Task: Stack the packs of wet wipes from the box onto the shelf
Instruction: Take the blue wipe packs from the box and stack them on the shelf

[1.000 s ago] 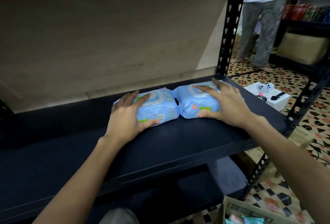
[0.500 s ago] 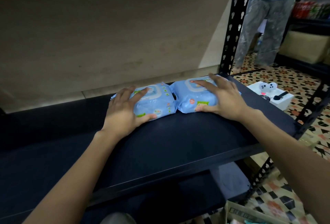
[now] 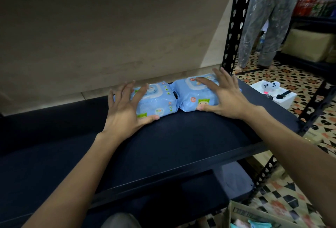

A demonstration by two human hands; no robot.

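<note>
left hand (image 3: pixel 125 111) lies flat with fingers spread over the left light-blue plastic wet wipes pack (image 3: pixel 156 102), thumb against its front edge. right hand (image 3: pixel 224 95) rests the same way, fingers straight, on the right light-blue wet wipes pack (image 3: pixel 192 95). both packs lie side by side, touching, at the back right of the dark blue metal shelf (image 3: pixel 181 140). open cardboard box (image 3: pixel 254 216) sits on the patterned tile floor (image 3: pixel 291 85) at lower right.

Two packs of wet wipes lie on the shelf (image 3: pixel 181 136), near its back edge; the left pack (image 3: pixel 160 100) touches the right pack (image 3: pixel 196 95); beyond the shelf's right end a small box (image 3: pixel 280 98) sits on the floor; below the shelf's front right, seemingly, a carton (image 3: pixel 254 215).
</note>
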